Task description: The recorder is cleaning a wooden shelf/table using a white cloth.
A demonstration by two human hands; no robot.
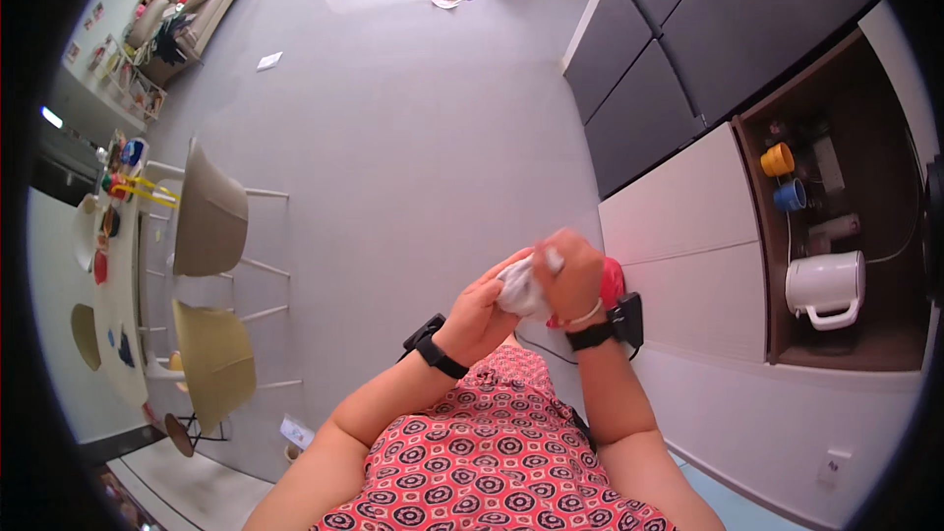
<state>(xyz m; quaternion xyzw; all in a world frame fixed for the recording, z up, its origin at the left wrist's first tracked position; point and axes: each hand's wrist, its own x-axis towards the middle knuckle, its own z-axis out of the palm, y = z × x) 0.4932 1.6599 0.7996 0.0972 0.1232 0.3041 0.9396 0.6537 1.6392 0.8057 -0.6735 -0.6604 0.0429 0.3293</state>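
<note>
A crumpled white cloth (519, 290) is bunched between my two hands in front of my body. My left hand (477, 307) holds it from the left, with fingers and thumb closed on it. On the other side, my right hand (573, 270) is curled against the cloth's upper right part and slightly smeared by motion. A bright red object (612, 280) shows partly behind my right wrist; its kind is hidden. Both wrists carry black straps with small dark boxes.
To the right stand a dark fridge (688, 49), a pale cabinet (688, 236) and a niche with a white electric kettle (824, 285), an orange cup (777, 159) and a blue cup (790, 195). Chairs (211, 216) and a cluttered table (123, 334) are left. Papers (268, 61) lie on the floor.
</note>
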